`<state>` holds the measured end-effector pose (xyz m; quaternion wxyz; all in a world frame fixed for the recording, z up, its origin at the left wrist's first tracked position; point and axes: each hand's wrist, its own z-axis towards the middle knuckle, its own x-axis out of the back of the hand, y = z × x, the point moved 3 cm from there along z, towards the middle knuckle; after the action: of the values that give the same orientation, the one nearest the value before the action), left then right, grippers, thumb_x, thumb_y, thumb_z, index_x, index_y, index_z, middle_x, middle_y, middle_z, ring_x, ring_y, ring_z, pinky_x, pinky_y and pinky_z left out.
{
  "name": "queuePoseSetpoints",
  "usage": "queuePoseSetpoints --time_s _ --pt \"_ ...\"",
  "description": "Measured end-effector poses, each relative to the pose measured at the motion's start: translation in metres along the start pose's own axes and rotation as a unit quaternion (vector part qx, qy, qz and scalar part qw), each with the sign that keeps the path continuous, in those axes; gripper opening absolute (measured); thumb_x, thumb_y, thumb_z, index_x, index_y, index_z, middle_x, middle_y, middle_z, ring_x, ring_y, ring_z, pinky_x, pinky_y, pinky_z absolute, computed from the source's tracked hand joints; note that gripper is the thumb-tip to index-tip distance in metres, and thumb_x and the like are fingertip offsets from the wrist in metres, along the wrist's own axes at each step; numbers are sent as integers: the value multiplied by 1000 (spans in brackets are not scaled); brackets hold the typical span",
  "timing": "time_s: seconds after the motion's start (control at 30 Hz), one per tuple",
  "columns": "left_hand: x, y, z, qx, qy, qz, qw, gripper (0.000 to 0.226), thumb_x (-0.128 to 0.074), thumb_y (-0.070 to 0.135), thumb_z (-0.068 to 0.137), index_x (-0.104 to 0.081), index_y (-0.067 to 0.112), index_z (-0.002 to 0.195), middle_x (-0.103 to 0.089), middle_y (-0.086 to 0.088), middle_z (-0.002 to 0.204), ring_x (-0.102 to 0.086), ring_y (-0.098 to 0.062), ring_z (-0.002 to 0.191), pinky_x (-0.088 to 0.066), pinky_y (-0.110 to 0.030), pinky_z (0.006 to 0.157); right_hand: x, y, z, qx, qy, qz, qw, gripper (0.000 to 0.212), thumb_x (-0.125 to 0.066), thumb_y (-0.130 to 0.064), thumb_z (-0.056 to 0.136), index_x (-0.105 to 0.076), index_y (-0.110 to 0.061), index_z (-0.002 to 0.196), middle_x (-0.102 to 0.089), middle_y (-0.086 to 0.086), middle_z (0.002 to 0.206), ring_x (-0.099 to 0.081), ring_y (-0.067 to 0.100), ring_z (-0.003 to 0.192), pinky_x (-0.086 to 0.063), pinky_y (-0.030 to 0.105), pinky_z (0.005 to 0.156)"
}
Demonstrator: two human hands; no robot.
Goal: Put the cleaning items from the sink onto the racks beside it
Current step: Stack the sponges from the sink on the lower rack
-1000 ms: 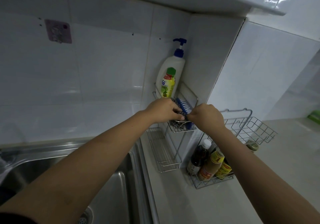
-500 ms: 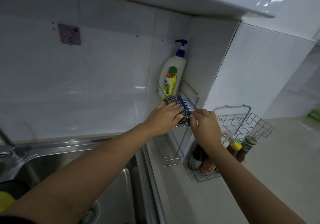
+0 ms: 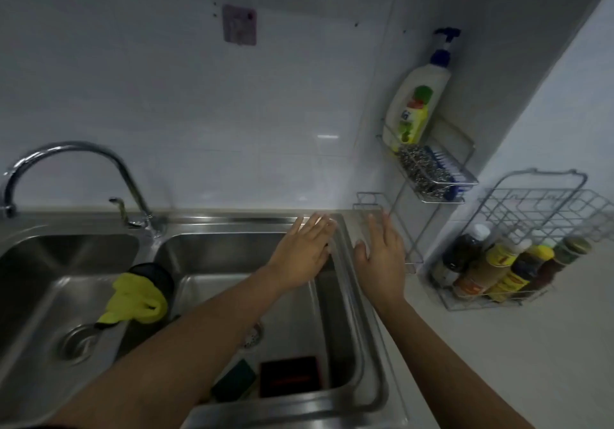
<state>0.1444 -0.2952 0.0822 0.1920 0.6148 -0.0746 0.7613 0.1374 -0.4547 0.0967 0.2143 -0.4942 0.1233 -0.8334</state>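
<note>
Cleaning items were split between sink (image 3: 352, 299) and rack: in the left basin a yellow cloth (image 3: 134, 299) lay draped over a dark round thing by the divider, above the drain (image 3: 77, 342); in the right basin, at its near end, a green sponge (image 3: 236, 379) and a dark red pad (image 3: 289, 375) lay side by side on the steel floor. The left hand (image 3: 300, 256) hovered flat over the right basin's far corner, its fingers (image 3: 315, 226) spread and holding nothing; the right hand (image 3: 382, 259) hung just beside it over the sink's rim and the tabletop (image 3: 498, 362), equally spread and empty. Further right, the upper rack (image 3: 465, 176) in the corner carried a white pump bottle (image 3: 417, 109), a steel scourer (image 3: 420, 169) and a blue brush (image 3: 443, 163) behind it; the lower rack (image 3: 368, 197) beneath looked bare. A wire basket (image 3: 531, 216) on the tabletop held sauce bottles (image 3: 505, 269). The likely trouble was crowding: the upper rack seemed nearly full, so another item pushed in might nudge the scourer over its low front rail or tip the leaning bottle. A wet cloth could also drip across the tabletop, and the sponge, partly hidden under the left forearm, might be overlooked.
</note>
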Motion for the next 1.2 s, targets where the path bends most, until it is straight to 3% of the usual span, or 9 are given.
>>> queuePoseSetpoints --time_s 0.13,0.23,0.37,0.5,0.63,0.9,1.07,1.2 --pt "-34 -68 -87 102 -72 7 992 75 6 49 85 -11 16 150 -12 -5 160 -6 -19 148 1 -38 118 -64 -51 -39 22 -103 34 994 53 -53 -20 92 -44 -12 143 -28 12 158 -32 31 141 -29 39 114" --pt "-55 -114 -157 156 -119 14 981 88 18 56 79 -11 13 150 -11 -7 159 -8 -23 147 -1 -42 118 -114 -88 -76 17 -202 56 978 54 -50 -23 95 -39 -16 147 -19 9 161 -26 32 142 -25 39 116" --pt "-66 -166 -230 243 -124 5 962 78 -4 50 86 -31 5 144 -32 -15 152 -27 -32 142 -17 -50 115 -181 -128 -122 33 -322 60 944 55 -48 -24 95 -36 -17 148 -18 9 161 -26 30 142 -24 35 116" --pt "-70 -199 -268 297 -100 -9 950 71 -13 48 90 -30 6 144 -36 -16 150 -30 -32 140 -22 -48 114 -245 -156 -159 71 -415 20 907 59 -49 -30 94 -31 -20 149 -18 8 161 -27 29 142 -29 37 115" --pt "-75 -217 -283 300 -79 -13 951 70 -14 48 90 -24 8 147 -26 -14 155 -19 -29 145 -13 -45 117 -294 -176 -180 97 -460 -11 883 64 -54 -29 91 -31 -19 149 -21 10 160 -31 34 139 -32 42 112" --pt "-93 -231 -287 330 -42 1 943 65 -10 46 94 -10 14 150 -6 -9 159 2 -21 147 1 -38 118 -358 -182 -200 84 -538 -63 836 88 -64 -41 82 -16 -17 152 -12 15 159 -21 40 139 -22 48 115" --pt "-94 -231 -288 331 -40 0 943 62 -12 43 95 -8 15 150 -4 -8 160 4 -21 147 -1 -39 119 -366 -178 -202 53 -500 -63 862 71 -63 -24 83 -28 -17 144 -40 19 136 -40 37 120 -36 45 100" --pt "-94 -231 -289 331 -49 -2 942 63 -11 44 95 -7 15 151 -2 -7 160 5 -20 147 0 -39 119 -361 -179 -196 6 -504 -4 864 66 -64 -25 84 -33 -16 141 -41 20 131 -44 39 116 -45 46 93"
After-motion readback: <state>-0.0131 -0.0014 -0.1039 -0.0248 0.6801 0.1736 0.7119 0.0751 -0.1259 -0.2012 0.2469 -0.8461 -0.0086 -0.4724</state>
